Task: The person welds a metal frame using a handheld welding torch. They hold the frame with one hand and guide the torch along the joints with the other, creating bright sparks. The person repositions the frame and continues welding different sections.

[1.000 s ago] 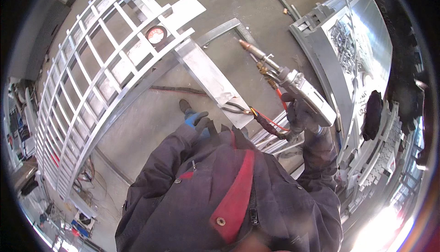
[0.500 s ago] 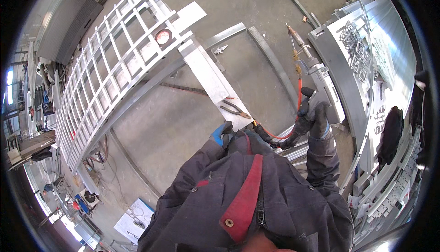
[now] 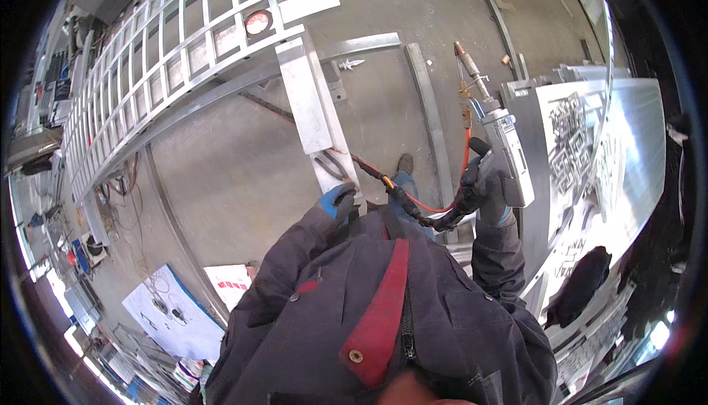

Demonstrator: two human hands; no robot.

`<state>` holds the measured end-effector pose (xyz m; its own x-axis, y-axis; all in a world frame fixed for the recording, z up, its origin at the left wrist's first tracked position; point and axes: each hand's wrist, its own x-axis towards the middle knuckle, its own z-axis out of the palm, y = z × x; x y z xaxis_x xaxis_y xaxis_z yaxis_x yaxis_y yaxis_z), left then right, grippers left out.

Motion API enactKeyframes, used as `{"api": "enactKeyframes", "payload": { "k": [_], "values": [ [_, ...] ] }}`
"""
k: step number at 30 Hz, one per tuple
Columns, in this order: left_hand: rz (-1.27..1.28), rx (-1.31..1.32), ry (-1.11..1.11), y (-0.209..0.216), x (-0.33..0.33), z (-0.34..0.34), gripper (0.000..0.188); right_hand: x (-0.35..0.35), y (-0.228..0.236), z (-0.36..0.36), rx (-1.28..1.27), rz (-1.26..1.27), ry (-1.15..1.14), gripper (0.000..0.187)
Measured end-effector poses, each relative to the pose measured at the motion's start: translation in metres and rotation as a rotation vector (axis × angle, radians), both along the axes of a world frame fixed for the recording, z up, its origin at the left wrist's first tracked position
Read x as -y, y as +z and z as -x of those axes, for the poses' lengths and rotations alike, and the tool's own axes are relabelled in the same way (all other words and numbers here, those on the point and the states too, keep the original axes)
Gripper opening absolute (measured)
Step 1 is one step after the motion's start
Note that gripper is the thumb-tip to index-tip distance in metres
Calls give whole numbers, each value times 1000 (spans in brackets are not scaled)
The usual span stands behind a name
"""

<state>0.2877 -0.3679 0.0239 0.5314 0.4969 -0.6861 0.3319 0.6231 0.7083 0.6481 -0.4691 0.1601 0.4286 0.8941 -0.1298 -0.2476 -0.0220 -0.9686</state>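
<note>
My right hand (image 3: 488, 190), in a dark glove, is closed around the grip of a white and grey welding gun (image 3: 515, 160). Its copper-coloured nozzle points up and away from me. From the gun a red and black hose (image 3: 423, 214) loops down to my legs. My left hand (image 3: 336, 201), gloved in blue and dark grey, has its fingers curled at the near end of a long pale metal plate (image 3: 304, 103). Whatever those fingers may hold is hidden. Right beside them, pliers (image 3: 330, 165) lie on the plate, partly covered at the jaw end.
A barred metal frame (image 3: 158, 58) rests at the far left, carrying a round red-and-white disc (image 3: 258, 23). Metal bars (image 3: 430, 114) lie on the floor. At right, a table (image 3: 627, 162) bears ornamental metal pieces (image 3: 566, 136) and dark cloth (image 3: 582, 287). A white board (image 3: 181, 327) lies lower left.
The view has shifted, bringing more of the lower-left board and a shoe into sight. My left hand is now right against the pliers' jaw end. My right hand still holds the welding gun.
</note>
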Motion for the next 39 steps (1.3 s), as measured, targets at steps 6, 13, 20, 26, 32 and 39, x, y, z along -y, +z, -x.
{"api": "enactKeyframes", "payload": {
  "k": [6, 13, 20, 26, 32, 39],
  "values": [
    [-87, 16, -27, 14, 18, -108, 46, -39, 29, -97, -172, 44, 150, 75],
    [-235, -25, 125, 12, -1, -116, 48, -92, 52, -137, -87, -100, 241, 77],
    [-28, 27, 551, -14, 2, -104, 45, -198, 91, -197, 115, 24, 265, 69],
    [-133, 43, 534, -20, -92, -124, 43, -299, 106, -226, 278, 180, 200, 40],
    [-223, 53, 451, -15, -195, -129, 46, -388, 1, -221, 192, 274, 387, 34],
    [-220, -146, 613, -45, -233, -74, 50, -476, -135, -199, 63, 478, 450, 49]
  ]
}}
